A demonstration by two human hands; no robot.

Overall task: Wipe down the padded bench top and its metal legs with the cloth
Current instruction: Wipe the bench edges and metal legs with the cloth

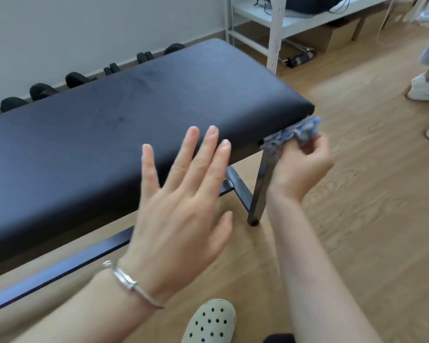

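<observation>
Head view, mid-frame: left hand (178, 206) spread wide, fingers straight, holding nothing, poised at the near edge of the padded bench top (109, 115) (contact hard to tell through the blur). Further right, just under the pad's near right corner: cloth (295, 132) bunched against the top of the metal leg (260, 189), pinched in the curled fingers of the right hand (305, 167).

Likely trouble, judging from this:
- with no firm brace from the left, a bench nudged sideways by a hard stroke;
- a loose wad slipping out of the pinch on the way down the leg;
- a snag on the pad's underside;
- far faces of the leg left unwiped.

Around, left to right:
- dark rounded items (77, 79) lined along the wall, upper left;
- long rail (60, 266) low at lower left;
- perforated clog (211, 320) at bottom centre;
- crossbar (237, 184) joining the leg partway down, probably enough to break a straight downward stroke;
- white rack (275, 28) at upper centre-right, cardboard boxes (337, 33) beneath;
- another person's white shoes (424, 89) at the right edge, near the bench end, crowding any reach round that side.
</observation>
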